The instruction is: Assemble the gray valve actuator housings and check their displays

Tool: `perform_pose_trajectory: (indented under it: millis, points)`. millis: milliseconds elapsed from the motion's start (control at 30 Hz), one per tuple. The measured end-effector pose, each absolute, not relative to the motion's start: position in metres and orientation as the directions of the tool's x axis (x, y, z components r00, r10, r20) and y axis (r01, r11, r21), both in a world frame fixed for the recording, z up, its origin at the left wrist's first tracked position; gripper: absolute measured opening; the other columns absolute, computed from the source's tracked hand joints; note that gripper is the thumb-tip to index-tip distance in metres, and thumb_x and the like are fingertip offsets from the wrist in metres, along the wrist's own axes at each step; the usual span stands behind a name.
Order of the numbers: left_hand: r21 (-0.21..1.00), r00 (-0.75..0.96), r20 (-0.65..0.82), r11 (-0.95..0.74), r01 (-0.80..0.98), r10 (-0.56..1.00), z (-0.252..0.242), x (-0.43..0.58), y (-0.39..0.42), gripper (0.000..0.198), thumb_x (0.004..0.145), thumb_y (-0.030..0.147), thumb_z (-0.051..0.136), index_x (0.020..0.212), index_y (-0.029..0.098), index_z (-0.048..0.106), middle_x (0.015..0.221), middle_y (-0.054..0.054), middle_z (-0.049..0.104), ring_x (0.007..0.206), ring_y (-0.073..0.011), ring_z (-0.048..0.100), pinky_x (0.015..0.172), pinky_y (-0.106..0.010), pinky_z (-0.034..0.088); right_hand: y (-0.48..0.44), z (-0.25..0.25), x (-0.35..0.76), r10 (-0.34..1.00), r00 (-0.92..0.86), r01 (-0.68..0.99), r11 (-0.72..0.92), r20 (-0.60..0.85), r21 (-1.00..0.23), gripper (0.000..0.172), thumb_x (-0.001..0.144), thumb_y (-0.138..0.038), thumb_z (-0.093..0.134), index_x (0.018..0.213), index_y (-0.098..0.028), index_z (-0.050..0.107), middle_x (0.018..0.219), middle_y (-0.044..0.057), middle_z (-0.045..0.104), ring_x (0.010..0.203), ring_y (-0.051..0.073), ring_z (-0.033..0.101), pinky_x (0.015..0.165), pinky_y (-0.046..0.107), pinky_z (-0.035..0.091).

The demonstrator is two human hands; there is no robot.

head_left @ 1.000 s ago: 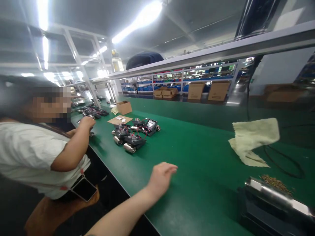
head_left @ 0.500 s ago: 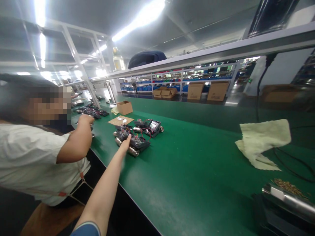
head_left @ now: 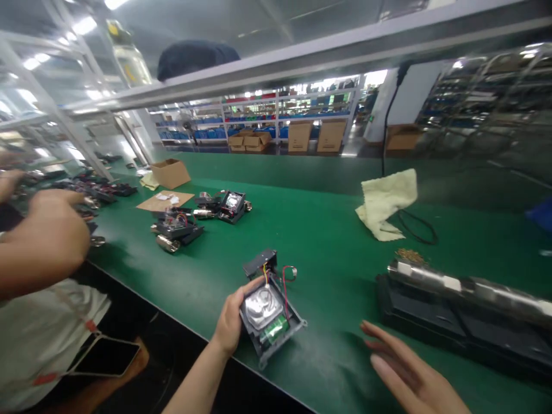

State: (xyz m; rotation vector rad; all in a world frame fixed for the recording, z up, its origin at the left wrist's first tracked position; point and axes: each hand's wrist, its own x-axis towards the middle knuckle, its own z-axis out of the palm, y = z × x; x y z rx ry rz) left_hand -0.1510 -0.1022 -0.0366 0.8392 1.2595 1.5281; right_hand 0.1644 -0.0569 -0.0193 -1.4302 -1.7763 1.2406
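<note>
My left hand point(head_left: 229, 325) grips the left side of an open dark plastic device housing point(head_left: 279, 306), tilted just over the bench's near edge. Inside lie a silver, foil-like part point(head_left: 261, 306) and a green part point(head_left: 275, 329); yellow and red wires lead out of it. A smaller dark cover piece point(head_left: 261, 263) sits at its far end. My right hand point(head_left: 407, 368) is to the right of the housing, fingers stretched and apart, holding nothing. Beyond it rests a long black base with shiny metal cylinders point(head_left: 457, 287).
More opened device units point(head_left: 177, 227) lie farther left on the green bench point(head_left: 319, 241), near a small cardboard box point(head_left: 171, 173). A pale yellow cloth point(head_left: 386, 201) and a heap of small brass-coloured pieces point(head_left: 410, 255) are at right. A co-worker's arm point(head_left: 47, 241) reaches in at left.
My left hand has drawn back from the group of units, bringing one open housing close to me. My right hand has come into view. The camera has turned right.
</note>
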Motion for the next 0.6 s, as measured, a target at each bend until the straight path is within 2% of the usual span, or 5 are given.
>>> perform_pose_trajectory:
  millis: [133, 233, 367, 433, 600]
  points:
    - [0.961, -0.108, 0.04, -0.068, -0.266, 0.993, -0.026, -0.104, -0.122, 0.057, 0.089, 0.056, 0.037, 0.116, 0.017, 0.069, 0.117, -0.01, 0.069, 0.108, -0.0282, 0.063, 0.094, -0.038, 0.048, -0.052, 0.007, 0.136, 0.936, -0.204, 0.218, -0.242, -0.287, -0.945, 0.08, 0.067, -0.075, 0.063, 0.129, -0.024, 0.058, 0.142, 0.014, 0.048, 0.126, 0.034, 0.05, 0.107, 0.051, 0.039]
    - [0.964, -0.013, 0.207, -0.206, -0.167, 0.978, -0.01, -0.084, -0.129, 0.055, 0.093, 0.054, 0.031, 0.112, 0.021, 0.071, 0.107, -0.008, 0.072, 0.098, -0.0259, 0.065, 0.087, -0.037, 0.05, -0.054, 0.02, 0.13, 0.899, -0.247, 0.108, -0.345, -0.361, -0.932, 0.075, 0.067, -0.072, 0.066, 0.125, -0.026, 0.061, 0.141, 0.012, 0.05, 0.127, 0.031, 0.049, 0.11, 0.05, 0.034]
    - [0.896, 0.052, 0.444, -0.443, -0.028, 0.895, 0.011, -0.07, -0.133, 0.05, 0.097, 0.048, 0.028, 0.115, 0.027, 0.069, 0.096, -0.005, 0.075, 0.088, -0.0229, 0.066, 0.088, -0.039, 0.049, -0.067, 0.021, 0.132, 0.71, -0.521, -0.076, -0.592, -0.474, -0.802, 0.056, 0.067, -0.067, 0.069, 0.096, -0.019, 0.074, 0.103, 0.012, 0.073, 0.094, 0.028, 0.068, 0.096, 0.047, 0.046]
    - [0.859, 0.071, 0.512, -0.513, -0.005, 0.856, 0.017, -0.066, -0.133, 0.048, 0.098, 0.046, 0.027, 0.119, 0.03, 0.066, 0.097, -0.003, 0.075, 0.086, -0.0214, 0.067, 0.091, -0.039, 0.047, -0.075, 0.018, 0.132, 0.662, -0.572, -0.167, -0.672, -0.484, -0.722, 0.052, 0.065, -0.067, 0.069, 0.082, -0.018, 0.074, 0.081, 0.01, 0.074, 0.079, 0.026, 0.07, 0.091, 0.045, 0.05]
    - [0.843, 0.04, 0.532, -0.533, 0.068, 0.846, 0.021, -0.061, -0.133, 0.046, 0.098, 0.046, 0.027, 0.12, 0.031, 0.066, 0.096, -0.002, 0.075, 0.084, -0.0208, 0.067, 0.09, -0.038, 0.048, -0.085, 0.02, 0.136, 0.632, -0.622, -0.247, -0.719, -0.462, -0.65, 0.053, 0.059, -0.072, 0.064, 0.071, -0.021, 0.071, 0.075, 0.011, 0.072, 0.093, 0.032, 0.067, 0.094, 0.05, 0.046]
